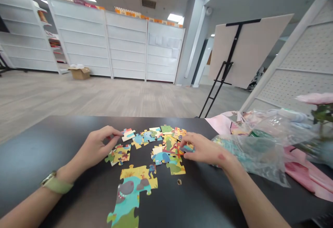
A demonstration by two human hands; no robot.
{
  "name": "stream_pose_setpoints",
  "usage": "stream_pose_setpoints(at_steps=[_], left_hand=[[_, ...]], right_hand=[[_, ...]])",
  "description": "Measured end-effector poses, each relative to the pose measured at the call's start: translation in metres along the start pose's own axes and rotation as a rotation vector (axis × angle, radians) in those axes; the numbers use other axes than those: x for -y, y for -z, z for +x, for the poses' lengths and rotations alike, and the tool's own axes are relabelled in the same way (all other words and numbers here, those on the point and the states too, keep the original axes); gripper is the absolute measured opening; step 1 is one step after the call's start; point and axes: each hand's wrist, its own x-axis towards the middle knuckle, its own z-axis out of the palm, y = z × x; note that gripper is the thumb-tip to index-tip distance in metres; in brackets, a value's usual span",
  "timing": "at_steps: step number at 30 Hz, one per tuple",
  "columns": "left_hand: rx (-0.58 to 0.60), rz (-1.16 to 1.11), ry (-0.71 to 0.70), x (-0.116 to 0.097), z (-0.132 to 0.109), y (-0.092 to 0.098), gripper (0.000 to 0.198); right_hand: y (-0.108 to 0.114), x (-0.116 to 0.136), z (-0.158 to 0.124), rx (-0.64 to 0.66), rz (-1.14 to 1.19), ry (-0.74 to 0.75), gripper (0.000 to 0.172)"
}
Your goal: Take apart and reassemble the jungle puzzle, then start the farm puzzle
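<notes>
Jigsaw piece, red-edged, sits pinched by the left hand, far left; the right hand curls around a blue piece, grip unclear. Best match outlines before pressing flat.

A dark, smooth table carries scattered jigsaw pieces. Nearest lies a joined strip showing a grey hippo on turquoise. Beyond it, on the right, sits a crowded cluster, some pieces overlapping; a smaller group lies left. A small brown scrap rests near the strip. Clear plastic bags and pink wrapping cover the right side.
</notes>
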Motion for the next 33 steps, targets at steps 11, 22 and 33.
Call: stream_pose_setpoints(at_steps=[11, 22, 33], left_hand=[[0.216, -0.105, -0.154, -0.036, -0.001, -0.003, 0.016], [0.469, -0.224, -0.259, -0.063, -0.010, -0.011, 0.017], [0.552, -0.288, -0.319, -0.067, -0.014, -0.017, 0.023]], right_hand=[[-0.062, 0.016, -0.085, -0.052, 0.055, 0.038, 0.025], [-0.086, 0.083, -0.073, -0.126, 0.090, 0.256, 0.039], [-0.106, 0.095, -0.062, -0.234, 0.060, 0.372, 0.039]])
